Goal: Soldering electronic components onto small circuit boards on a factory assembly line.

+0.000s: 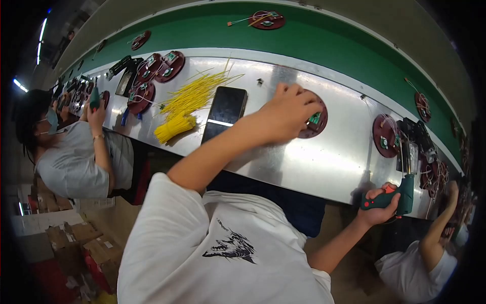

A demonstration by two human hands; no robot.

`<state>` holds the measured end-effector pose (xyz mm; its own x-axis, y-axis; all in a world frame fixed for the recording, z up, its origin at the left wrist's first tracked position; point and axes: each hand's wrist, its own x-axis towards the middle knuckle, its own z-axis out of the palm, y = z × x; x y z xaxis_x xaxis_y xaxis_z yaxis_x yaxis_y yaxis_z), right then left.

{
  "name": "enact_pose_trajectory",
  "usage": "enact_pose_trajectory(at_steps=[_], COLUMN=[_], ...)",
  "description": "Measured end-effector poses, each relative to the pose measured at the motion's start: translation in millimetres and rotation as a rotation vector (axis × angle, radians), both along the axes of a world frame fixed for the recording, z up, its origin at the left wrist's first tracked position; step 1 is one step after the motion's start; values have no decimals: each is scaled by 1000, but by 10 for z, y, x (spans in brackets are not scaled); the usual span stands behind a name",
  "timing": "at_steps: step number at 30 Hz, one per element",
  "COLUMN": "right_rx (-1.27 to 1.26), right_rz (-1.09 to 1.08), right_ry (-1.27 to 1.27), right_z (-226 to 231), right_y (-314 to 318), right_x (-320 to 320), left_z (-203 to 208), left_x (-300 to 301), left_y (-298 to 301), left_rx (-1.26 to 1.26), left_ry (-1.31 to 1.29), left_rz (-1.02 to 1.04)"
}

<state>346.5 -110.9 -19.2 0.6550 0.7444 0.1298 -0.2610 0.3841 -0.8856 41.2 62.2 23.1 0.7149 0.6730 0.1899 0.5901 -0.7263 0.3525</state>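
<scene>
My left hand (pixel 289 114) reaches across the metal workbench, its bent fingers closed over a dark red round disc (pixel 317 130). A small green circuit board (pixel 315 119) shows on the disc beside the fingertips; my hand covers the disc's left part. Low at the right, by the bench's near edge, my right hand (pixel 380 206) grips a dark green cordless screwdriver (pixel 406 195) with red buttons. Its shaft points up and away from me, near another dark red disc (pixel 386 136) with wires and a board on it.
Left of my left arm lie a black smartphone (pixel 228 104), loose thin yellow strips (pixel 195 93) and a tied yellow bundle (pixel 174 128). Wired discs (pixel 169 66) cluster farther left. A green belt (pixel 324 43) carries more discs behind the bench. People work on both sides.
</scene>
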Motion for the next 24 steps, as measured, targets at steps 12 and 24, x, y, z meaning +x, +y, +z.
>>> enact_pose_trajectory(at_steps=[12,24], right_rx=[-42,-72], right_rz=[-55,-20], right_ry=[-40,-74], right_z=[15,49], right_y=[61,33], right_x=[-80,-80], left_z=[311,36], left_x=[-1764,-1967], left_y=[-369,-310], left_rx=[330,211], left_ry=[261,236], left_rz=[904,804])
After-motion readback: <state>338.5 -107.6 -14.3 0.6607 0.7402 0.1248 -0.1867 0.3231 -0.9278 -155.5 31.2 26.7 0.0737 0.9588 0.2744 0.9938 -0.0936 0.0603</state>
